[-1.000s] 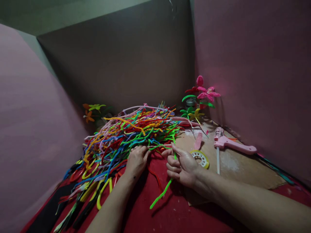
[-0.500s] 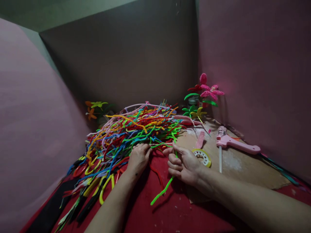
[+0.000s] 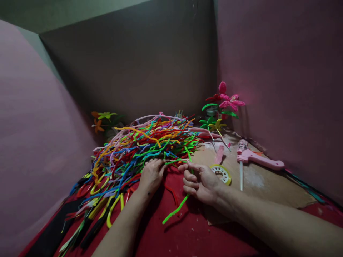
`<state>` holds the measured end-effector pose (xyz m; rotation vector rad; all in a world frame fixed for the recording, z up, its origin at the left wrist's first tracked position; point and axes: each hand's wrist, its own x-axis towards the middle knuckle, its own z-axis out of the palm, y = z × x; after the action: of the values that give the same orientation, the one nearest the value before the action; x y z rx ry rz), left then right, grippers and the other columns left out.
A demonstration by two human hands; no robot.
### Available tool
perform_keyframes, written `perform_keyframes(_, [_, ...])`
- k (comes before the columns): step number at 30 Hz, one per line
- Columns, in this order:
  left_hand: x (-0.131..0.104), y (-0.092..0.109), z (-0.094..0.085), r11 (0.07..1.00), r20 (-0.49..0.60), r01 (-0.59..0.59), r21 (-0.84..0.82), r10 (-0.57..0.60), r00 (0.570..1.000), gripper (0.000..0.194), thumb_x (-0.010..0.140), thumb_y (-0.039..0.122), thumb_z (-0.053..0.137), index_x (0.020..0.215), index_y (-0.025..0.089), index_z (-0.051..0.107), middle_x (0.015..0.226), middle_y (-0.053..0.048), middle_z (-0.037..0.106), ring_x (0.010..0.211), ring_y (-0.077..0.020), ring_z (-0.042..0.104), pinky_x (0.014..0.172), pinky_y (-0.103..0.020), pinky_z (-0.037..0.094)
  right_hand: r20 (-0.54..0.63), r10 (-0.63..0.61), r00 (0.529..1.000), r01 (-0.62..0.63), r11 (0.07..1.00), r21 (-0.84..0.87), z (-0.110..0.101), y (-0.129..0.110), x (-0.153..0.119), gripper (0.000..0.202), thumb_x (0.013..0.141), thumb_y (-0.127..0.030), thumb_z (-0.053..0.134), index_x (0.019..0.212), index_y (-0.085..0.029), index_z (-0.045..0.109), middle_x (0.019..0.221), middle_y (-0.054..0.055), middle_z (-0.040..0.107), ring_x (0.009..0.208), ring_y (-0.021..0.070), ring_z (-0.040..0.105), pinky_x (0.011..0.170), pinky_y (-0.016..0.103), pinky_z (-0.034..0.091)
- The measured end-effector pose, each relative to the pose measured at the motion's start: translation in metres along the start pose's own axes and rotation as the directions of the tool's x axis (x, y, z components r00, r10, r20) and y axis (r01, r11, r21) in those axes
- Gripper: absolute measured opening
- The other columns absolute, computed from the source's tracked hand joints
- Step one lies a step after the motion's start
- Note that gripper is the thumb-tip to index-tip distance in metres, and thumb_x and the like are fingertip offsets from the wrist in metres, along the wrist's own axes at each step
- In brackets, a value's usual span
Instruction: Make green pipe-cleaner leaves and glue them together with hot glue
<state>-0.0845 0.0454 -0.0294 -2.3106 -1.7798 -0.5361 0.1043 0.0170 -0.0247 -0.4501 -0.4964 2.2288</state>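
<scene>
A bright green pipe cleaner [image 3: 175,213] runs through my right hand [image 3: 199,180], its lower end hanging over the red cloth and its upper end rising past the thumb. My right thumb and forefinger are pinched, with the other fingers curled. My left hand [image 3: 152,175] is closed at the front edge of a heap of many-coloured pipe cleaners [image 3: 150,142]. Between the two hands stretches a thin pink and green strand [image 3: 175,161]; its ends are hidden in the fingers. A red pipe cleaner [image 3: 173,192] lies on the cloth between my wrists.
Right of my hands, a tape roll [image 3: 221,174], a pink glue gun [image 3: 259,159] and a flat pink piece [image 3: 219,154] lie on a brown board [image 3: 276,185]. Fuzzy flowers [image 3: 232,102] stand behind. Yellow-handled tools [image 3: 115,210] lie left on the red cloth [image 3: 171,239].
The whole view has shifted slightly. Both hands keep their grip, and the strand between them stays stretched; the green pipe cleaner's position in my right hand looks nearly the same.
</scene>
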Motion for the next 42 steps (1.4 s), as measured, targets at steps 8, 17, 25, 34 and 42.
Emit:
perform_keyframes(8, [0.0001,-0.0004,0.0018,1.0,0.005,-0.005,-0.023,0.005,1.0,0.02,0.082,0.029,0.049,0.087,0.02,0.065,0.082,-0.004,0.066,0.08,-0.018,0.056,0.074,-0.029,0.039,0.015,-0.015,1.0,0.015,1.0,-0.012,-0.0013,0.0,0.0012,0.037,0.089,-0.034,0.031,0.072,-0.012,0.055,0.037,-0.007,0.03,0.032,0.0063,0.018,0.036,0.022,0.019])
perform_keyframes(17, [0.0003,0.0013,0.0012,0.996,-0.027,-0.026,-0.09,0.024,0.999,0.026,0.085,0.032,0.044,0.087,0.019,0.066,0.082,-0.005,0.066,0.076,-0.0173,0.056,0.072,-0.029,0.039,0.048,-0.043,0.998,0.043,0.999,0.003,-0.0013,-0.0001,0.0009,0.041,0.091,-0.035,0.024,0.074,-0.013,0.055,0.037,-0.007,0.031,0.032,0.0064,0.018,0.036,0.021,0.02])
perform_keyframes(25, [-0.0004,0.004,-0.0012,0.995,-0.034,-0.018,-0.097,0.015,0.999,0.023,0.084,0.031,0.046,0.088,0.019,0.066,0.081,-0.005,0.066,0.076,-0.0178,0.055,0.072,-0.03,0.039,0.036,-0.023,0.999,0.023,1.0,-0.006,-0.0012,-0.0003,-0.0007,0.034,0.089,-0.029,0.03,0.074,-0.012,0.056,0.038,-0.007,0.028,0.033,0.006,0.015,0.035,0.021,0.017])
perform_keyframes(34, [-0.0013,0.0044,-0.0015,0.996,-0.029,-0.011,-0.089,0.009,1.0,0.023,0.084,0.03,0.046,0.086,0.02,0.066,0.081,-0.005,0.066,0.075,-0.0173,0.054,0.07,-0.029,0.038,0.045,-0.035,0.998,0.035,0.999,0.005,0.0001,-0.0009,-0.0005,0.033,0.089,-0.031,0.032,0.071,-0.014,0.054,0.038,-0.008,0.026,0.033,0.0061,0.013,0.034,0.02,0.016])
perform_keyframes(42, [-0.0014,0.0033,0.0002,0.995,-0.035,-0.004,-0.097,0.001,0.999,0.017,0.082,0.027,0.049,0.09,0.02,0.063,0.082,-0.004,0.065,0.079,-0.018,0.054,0.074,-0.03,0.039,-0.022,-0.039,0.999,0.04,0.997,0.059,-0.0001,0.0025,0.0012,0.025,0.085,-0.021,0.037,0.072,-0.011,0.057,0.039,-0.007,0.028,0.032,0.0055,0.019,0.036,0.02,0.023])
